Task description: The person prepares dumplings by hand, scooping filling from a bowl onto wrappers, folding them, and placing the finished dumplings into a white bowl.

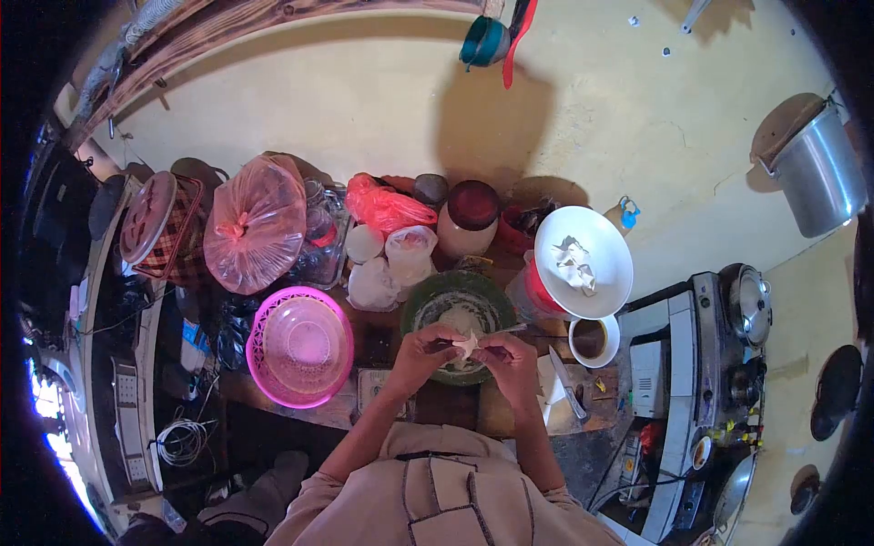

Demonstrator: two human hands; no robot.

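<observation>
A small pale piece of dough (468, 346) is pinched between my two hands. My left hand (424, 357) grips its left side with thumb and fingers, and my right hand (510, 362) pinches the right side. Both hands are over the front of a green bowl (499, 298) dusted with white flour (462, 317) inside. Up to the right, a white bowl (612, 250) contains several folded white pieces (575, 264) like shaped dough. A knife (568, 387) lies right of my right hand, beside a white sheet (550, 380).
A pink basket (255, 341) stands left of the green bowl. White plastic bags (408, 259), a red bag (387, 205) and a lidded jar (466, 238) line the back. A cup of dark liquid (612, 342) sits below the white bowl. A stove (708, 318) is at right.
</observation>
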